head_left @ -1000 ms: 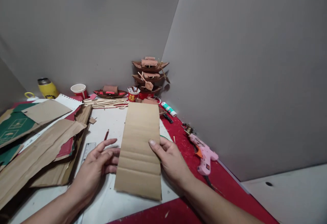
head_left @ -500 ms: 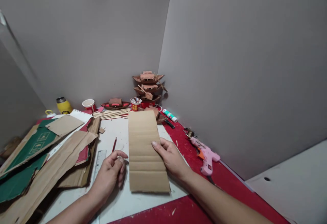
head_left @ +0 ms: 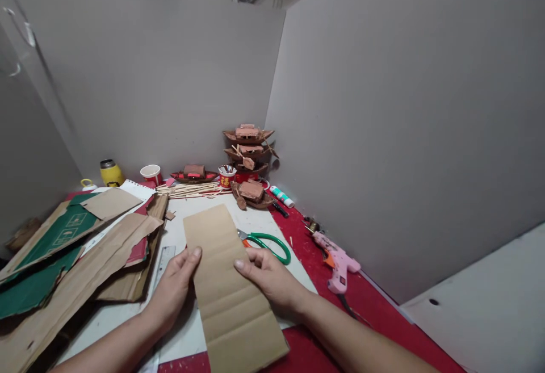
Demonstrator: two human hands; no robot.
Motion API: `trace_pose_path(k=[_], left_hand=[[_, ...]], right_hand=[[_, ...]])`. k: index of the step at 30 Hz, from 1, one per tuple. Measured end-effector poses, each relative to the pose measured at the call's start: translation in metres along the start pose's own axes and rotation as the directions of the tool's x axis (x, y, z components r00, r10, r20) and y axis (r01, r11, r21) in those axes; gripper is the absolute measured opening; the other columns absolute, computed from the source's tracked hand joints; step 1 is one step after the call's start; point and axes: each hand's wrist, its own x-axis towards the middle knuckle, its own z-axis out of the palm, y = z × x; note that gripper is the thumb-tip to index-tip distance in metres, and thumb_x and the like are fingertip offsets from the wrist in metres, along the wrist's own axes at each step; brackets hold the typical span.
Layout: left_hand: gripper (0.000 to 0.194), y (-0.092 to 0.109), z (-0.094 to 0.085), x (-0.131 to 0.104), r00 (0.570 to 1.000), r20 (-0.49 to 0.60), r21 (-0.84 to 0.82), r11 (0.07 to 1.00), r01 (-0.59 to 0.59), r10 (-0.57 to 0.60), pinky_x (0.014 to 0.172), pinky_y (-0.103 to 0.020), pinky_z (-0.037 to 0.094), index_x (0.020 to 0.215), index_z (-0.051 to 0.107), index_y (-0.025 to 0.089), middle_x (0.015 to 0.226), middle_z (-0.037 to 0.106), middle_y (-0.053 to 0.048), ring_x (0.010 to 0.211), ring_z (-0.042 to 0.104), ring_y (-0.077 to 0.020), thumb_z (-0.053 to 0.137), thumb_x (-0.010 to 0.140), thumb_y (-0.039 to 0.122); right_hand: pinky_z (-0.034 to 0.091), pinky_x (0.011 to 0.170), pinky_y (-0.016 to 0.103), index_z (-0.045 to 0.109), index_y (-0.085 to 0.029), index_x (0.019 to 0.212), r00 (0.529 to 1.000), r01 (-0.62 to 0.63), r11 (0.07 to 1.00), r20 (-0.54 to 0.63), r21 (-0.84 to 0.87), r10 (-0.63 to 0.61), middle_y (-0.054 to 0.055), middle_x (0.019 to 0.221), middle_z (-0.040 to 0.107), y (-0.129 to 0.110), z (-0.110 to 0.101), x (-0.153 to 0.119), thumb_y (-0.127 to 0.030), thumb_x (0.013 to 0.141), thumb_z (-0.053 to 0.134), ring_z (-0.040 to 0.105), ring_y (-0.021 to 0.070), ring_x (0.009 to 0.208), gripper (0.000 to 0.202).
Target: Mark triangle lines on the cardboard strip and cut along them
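A long strip of brown cardboard (head_left: 232, 299) with several crosswise creases is held up over the white work sheet (head_left: 187, 205), tilted with its top to the left. My left hand (head_left: 176, 282) grips its left edge, thumb on the face and fingers behind. On the right edge, my right hand (head_left: 266, 279) pinches it the same way. Just beyond that hand lie green-handled scissors (head_left: 272, 243), partly covered by the cardboard. A clear ruler (head_left: 166, 262) rests left of the strip, partly hidden by my left hand.
Cardboard scraps (head_left: 102, 259) are piled on the left. At the back stand stacked model boats (head_left: 249, 149), a single model boat (head_left: 195, 174), thin wooden sticks (head_left: 191, 189), a paper cup (head_left: 151, 174) and a yellow bottle (head_left: 111, 174). A pink glue gun (head_left: 338, 262) lies right.
The cardboard has come nearer and tilted left. My left hand, previously beside it, now grips its left edge. The green scissors and a front model boat have come into fuller view.
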Motion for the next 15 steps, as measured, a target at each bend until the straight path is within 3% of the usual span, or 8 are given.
trace_pose_path(k=[2, 5, 10, 15], left_hand=[[0.04, -0.001, 0.004, -0.006, 0.999, 0.045, 0.001, 1.0, 0.015, -0.015, 0.072, -0.033, 0.055, 0.099, 0.072, 0.014, 0.083, 0.077, -0.008, 0.076, 0.071, -0.0239, 0.079, 0.079, 0.048], [0.038, -0.002, 0.009, -0.014, 0.992, 0.117, 0.017, 0.999, 0.049, -0.051, 0.077, -0.036, 0.055, 0.097, 0.074, 0.013, 0.092, 0.078, -0.013, 0.083, 0.073, -0.0279, 0.078, 0.08, 0.047], [0.04, -0.005, 0.013, -0.017, 0.976, 0.208, 0.062, 0.996, 0.057, -0.069, 0.081, -0.038, 0.055, 0.097, 0.077, 0.011, 0.09, 0.078, -0.015, 0.084, 0.073, -0.0297, 0.078, 0.08, 0.047], [0.047, -0.011, 0.01, -0.013, 0.975, 0.218, 0.09, 0.996, 0.014, -0.034, 0.079, -0.037, 0.053, 0.097, 0.077, 0.011, 0.085, 0.078, -0.014, 0.082, 0.073, -0.0284, 0.08, 0.077, 0.053]], right_hand=[[0.053, 0.067, 0.029, 0.074, -0.013, 0.089, 1.0, -0.022, 1.0, 0.018, 0.018, 0.022, 0.006, 0.076, 0.076, 0.001, -0.001, 0.0, -0.057, 0.075, 0.078, 0.069, 0.0174, 0.067, 0.046], [0.054, 0.072, 0.033, 0.073, -0.013, 0.095, 1.0, -0.006, 0.999, 0.012, 0.041, 0.006, 0.007, 0.084, 0.076, 0.001, -0.002, 0.002, -0.057, 0.073, 0.079, 0.071, 0.0191, 0.072, 0.049], [0.054, 0.073, 0.033, 0.074, -0.014, 0.103, 0.999, 0.039, 0.999, 0.008, 0.031, -0.039, 0.007, 0.088, 0.077, 0.002, -0.002, 0.004, -0.053, 0.074, 0.08, 0.071, 0.0205, 0.076, 0.049], [0.051, 0.068, 0.029, 0.076, -0.014, 0.098, 0.996, 0.084, 0.996, 0.003, -0.008, -0.084, 0.004, 0.083, 0.076, 0.003, -0.002, 0.004, -0.052, 0.073, 0.08, 0.068, 0.0183, 0.073, 0.045]])
